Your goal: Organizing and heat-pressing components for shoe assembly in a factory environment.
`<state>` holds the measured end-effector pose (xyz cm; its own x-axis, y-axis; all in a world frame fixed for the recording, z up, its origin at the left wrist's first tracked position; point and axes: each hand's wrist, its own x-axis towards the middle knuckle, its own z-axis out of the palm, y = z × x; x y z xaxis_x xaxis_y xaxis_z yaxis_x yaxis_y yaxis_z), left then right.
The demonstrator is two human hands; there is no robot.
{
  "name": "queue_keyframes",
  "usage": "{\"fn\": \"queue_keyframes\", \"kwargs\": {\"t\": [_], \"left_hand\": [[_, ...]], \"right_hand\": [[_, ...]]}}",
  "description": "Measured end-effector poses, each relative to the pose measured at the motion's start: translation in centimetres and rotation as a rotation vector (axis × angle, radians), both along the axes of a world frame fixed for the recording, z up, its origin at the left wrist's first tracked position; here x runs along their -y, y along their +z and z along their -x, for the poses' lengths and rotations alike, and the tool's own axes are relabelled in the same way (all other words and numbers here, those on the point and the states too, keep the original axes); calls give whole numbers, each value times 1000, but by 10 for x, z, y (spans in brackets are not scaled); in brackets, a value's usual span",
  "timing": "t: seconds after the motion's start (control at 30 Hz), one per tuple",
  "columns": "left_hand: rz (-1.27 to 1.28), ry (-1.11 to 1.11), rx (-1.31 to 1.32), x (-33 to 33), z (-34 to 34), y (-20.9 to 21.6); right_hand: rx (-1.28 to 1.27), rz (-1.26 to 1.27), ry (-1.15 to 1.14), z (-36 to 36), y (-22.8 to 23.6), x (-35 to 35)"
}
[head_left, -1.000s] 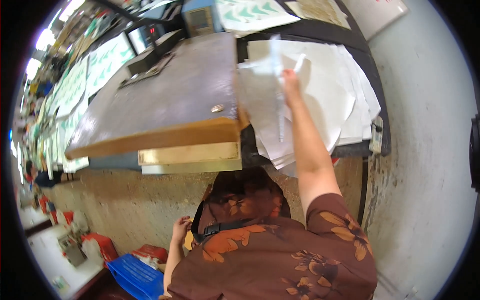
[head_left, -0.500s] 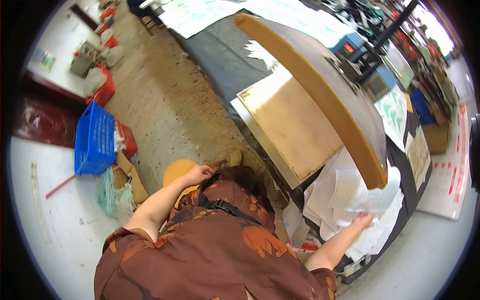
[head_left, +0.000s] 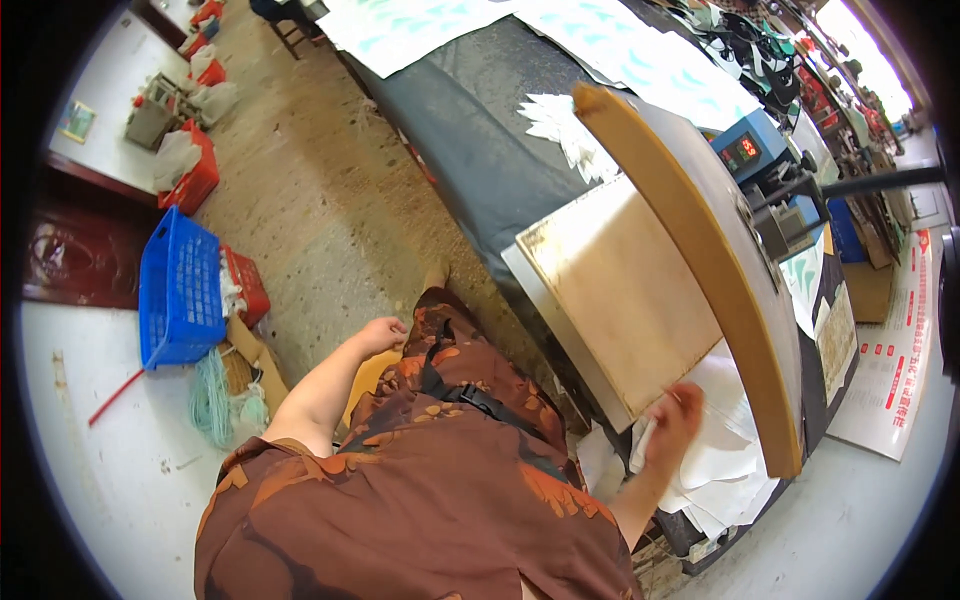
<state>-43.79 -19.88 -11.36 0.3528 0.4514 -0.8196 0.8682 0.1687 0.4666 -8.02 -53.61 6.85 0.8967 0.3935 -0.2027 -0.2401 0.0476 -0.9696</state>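
My right hand [head_left: 676, 425] is raised at the near corner of a square, tan-topped press plate [head_left: 620, 300]. Its fingers are bent but smeared by motion, so what they hold, if anything, does not show. Beside and below it lies a loose stack of white paper sheets [head_left: 725, 450]. Over the plate's right side stands the upper part of a heat press, with a curved brown edge [head_left: 690, 240]. My left hand [head_left: 382, 335] rests near my thigh, fingers loosely curled together, with nothing visible in them.
A blue control box [head_left: 750, 148] with a lit display sits behind the press. White scraps [head_left: 570, 130] and printed sheets [head_left: 420, 30] lie on the dark-covered table [head_left: 460, 110]. On the left are a blue plastic crate [head_left: 182, 290] and red baskets [head_left: 190, 170]. A printed board [head_left: 885, 370] leans right.
My right hand has moved left from the papers to the plate's near corner. The translucent sheet it was touching no longer shows at the hand. My left hand stays near my thigh; the view has shifted.
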Motion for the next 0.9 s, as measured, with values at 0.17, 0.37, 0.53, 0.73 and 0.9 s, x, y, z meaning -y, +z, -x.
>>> {"fn": "queue_keyframes", "kwargs": {"t": [0.17,0.37,0.53,0.73,0.9], "left_hand": [[-39,1,215,-99,-40,-11],[38,82,378,-212,-18,23],[59,570,97,-275,96,21],[70,865,-98,-308,161,36],[30,778,51,-346,82,45]], "right_hand": [[11,84,458,22,-8,-226],[15,129,40,-77,-84,-416],[166,463,-338,-179,-161,-465],[168,1043,-305,-198,-151,-499],[319,1058,-375,-201,-157,-501]]}}
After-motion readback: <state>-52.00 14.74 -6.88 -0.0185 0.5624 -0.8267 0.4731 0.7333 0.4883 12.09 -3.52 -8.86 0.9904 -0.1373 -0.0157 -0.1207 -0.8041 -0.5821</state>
